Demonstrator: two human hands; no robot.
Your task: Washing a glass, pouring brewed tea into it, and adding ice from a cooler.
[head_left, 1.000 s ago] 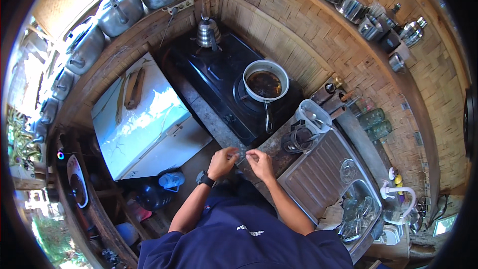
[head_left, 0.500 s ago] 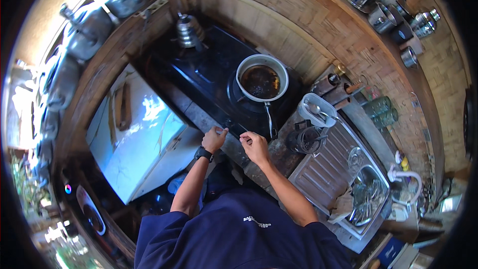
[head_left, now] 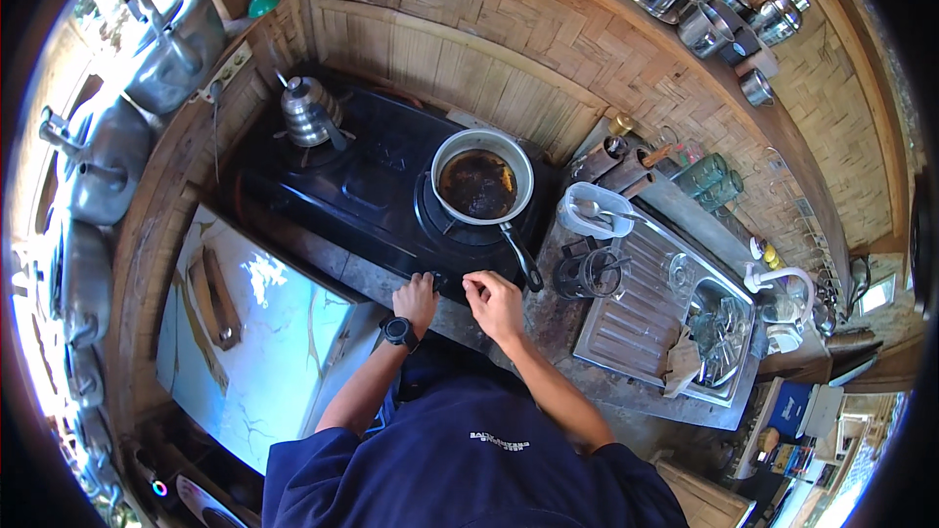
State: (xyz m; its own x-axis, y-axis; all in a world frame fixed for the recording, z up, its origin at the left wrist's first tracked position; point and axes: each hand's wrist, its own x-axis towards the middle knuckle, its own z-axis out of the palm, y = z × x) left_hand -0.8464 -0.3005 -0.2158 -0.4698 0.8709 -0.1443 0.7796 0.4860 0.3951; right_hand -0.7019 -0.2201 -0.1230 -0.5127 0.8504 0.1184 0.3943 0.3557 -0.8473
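Observation:
My left hand (head_left: 416, 303) is at the front edge of the black gas stove (head_left: 377, 181), its fingers bent and close together. Just right of it, my right hand (head_left: 496, 307) has thumb and fingertips drawn together by the same edge. Whatever either hand may be gripping is too small or hidden to make out. Beyond my hands, a metal saucepan (head_left: 526, 181) with dark brown liquid stands on the right burner. Its handle (head_left: 521, 254) points toward me, close to my right hand. On the left burner sits a silver gooseneck kettle (head_left: 308, 112).
A marble-patterned white top (head_left: 264, 332) carries a brown wooden piece (head_left: 213, 298) at left. Right of the stove are a clear plastic tub (head_left: 595, 210) with a spoon, a dark glass jug (head_left: 587, 276), and a steel sink (head_left: 636, 328) holding dishes. Large metal pots (head_left: 103, 152) line the left ledge.
The view has shifted, so the stove and saucepan appear farther left. My left fingers now point forward at the stove's edge instead of toward my right hand. My right fingers stay bunched.

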